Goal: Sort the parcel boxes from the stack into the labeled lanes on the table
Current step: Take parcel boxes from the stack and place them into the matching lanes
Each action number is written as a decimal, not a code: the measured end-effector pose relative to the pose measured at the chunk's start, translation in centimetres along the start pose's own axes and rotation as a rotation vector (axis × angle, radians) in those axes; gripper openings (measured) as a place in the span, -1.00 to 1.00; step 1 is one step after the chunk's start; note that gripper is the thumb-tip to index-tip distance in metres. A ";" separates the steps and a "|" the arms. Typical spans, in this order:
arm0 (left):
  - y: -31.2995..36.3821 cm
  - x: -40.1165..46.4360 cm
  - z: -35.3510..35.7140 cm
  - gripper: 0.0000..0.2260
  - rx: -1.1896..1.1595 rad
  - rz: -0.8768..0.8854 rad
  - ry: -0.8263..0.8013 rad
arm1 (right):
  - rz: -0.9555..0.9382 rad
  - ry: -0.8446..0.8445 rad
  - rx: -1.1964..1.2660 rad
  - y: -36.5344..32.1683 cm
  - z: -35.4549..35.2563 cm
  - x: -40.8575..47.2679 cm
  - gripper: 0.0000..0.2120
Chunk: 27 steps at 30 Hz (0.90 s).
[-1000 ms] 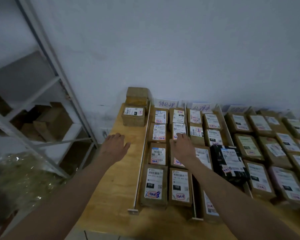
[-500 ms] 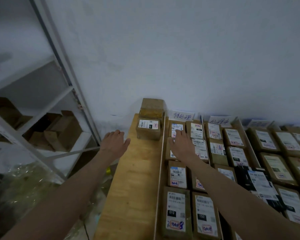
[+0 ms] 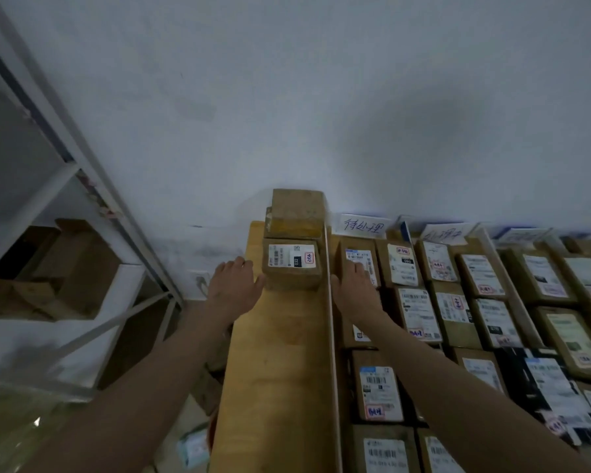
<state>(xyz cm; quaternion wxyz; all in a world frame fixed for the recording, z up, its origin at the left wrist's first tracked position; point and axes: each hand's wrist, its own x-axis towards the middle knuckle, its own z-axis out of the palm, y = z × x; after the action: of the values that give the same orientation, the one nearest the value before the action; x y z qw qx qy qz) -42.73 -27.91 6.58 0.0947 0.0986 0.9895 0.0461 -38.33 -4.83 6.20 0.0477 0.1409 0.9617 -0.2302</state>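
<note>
A small brown parcel box [image 3: 292, 264] with a white label marked 032 sits at the far end of the wooden table's [image 3: 280, 370] left strip. Behind it stands a short stack of plain cardboard boxes [image 3: 296, 213] against the wall. My left hand [image 3: 234, 285] reaches out flat, its thumb by the box's left side. My right hand [image 3: 354, 288] stretches over the first lane, fingers straight, just right of the white divider rail [image 3: 330, 319]. Neither hand holds anything. Labeled parcels [image 3: 417, 312] fill the lanes to the right.
Handwritten paper lane signs [image 3: 362, 225] lean on the wall behind the lanes. A white metal shelf rack [image 3: 82, 186] with cardboard boxes [image 3: 65, 268] stands at the left. A black parcel [image 3: 546, 387] lies among the brown ones at the right.
Both hands have reached farther forward toward the labeled box at the far end. The view has shifted left and closer to the stack.
</note>
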 end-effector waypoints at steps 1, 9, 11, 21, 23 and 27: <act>-0.1 1.0 0.4 -0.52 -0.004 0.009 0.000 | 0.005 -0.002 0.007 -0.1 0.4 0.9 -0.57; -0.8 8.3 5.0 -0.58 -0.055 -0.014 -0.052 | 0.010 -0.097 -0.036 -0.5 5.3 8.5 -0.65; -0.8 9.9 6.3 -0.59 -0.102 -0.039 -0.056 | 0.025 -0.125 -0.033 -0.4 6.5 10.1 -0.66; -0.9 12.6 11.6 -0.55 -0.577 -0.176 -0.140 | 0.114 -0.102 0.282 0.5 11.1 12.3 -0.33; -1.4 12.2 11.4 -0.51 -0.603 -0.208 -0.086 | 0.138 -0.144 0.391 0.4 11.3 10.6 -0.16; -1.4 10.6 11.3 -0.38 -0.712 -0.414 -0.043 | 0.310 -0.214 0.515 -0.2 12.3 6.2 -0.28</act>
<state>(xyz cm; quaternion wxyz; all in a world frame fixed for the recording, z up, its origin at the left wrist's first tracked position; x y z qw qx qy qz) -50.96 -26.29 -6.47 0.1507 -0.1405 0.9085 0.3635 -43.96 -9.08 -5.58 0.1457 0.2682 0.8284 -0.4698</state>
